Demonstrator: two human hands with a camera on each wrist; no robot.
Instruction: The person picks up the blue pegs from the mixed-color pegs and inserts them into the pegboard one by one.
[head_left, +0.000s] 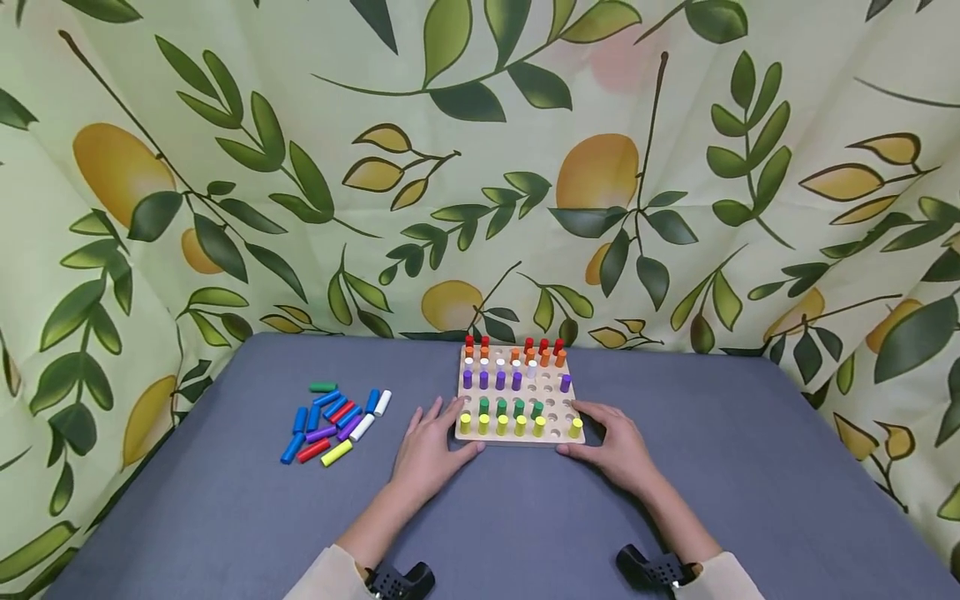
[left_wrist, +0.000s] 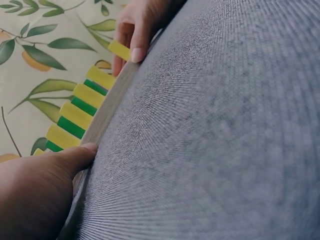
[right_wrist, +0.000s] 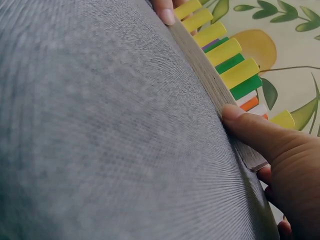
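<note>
A wooden pegboard [head_left: 517, 442] lies flat on the grey table, bearing rows of coloured pegs: red at the back, then orange, white, purple, green and yellow [head_left: 502, 425] at the front. Some holes between them are bare. My left hand [head_left: 429, 450] holds the board's front left corner, its thumb against the front edge and its fingers along the left side. At the front right corner, my right hand [head_left: 617, 446] grips the board likewise; its thumb [right_wrist: 237, 115] presses the front edge in the right wrist view. Some fingertips are hidden.
Left of the board lies a loose group of pegs: several blue [head_left: 301, 419], with red [head_left: 313, 451], purple [head_left: 321, 433], white [head_left: 362, 428], yellow [head_left: 337, 453] and green [head_left: 323, 387] ones. A leaf-and-fruit patterned curtain [head_left: 480, 167] hangs behind the table [head_left: 510, 525].
</note>
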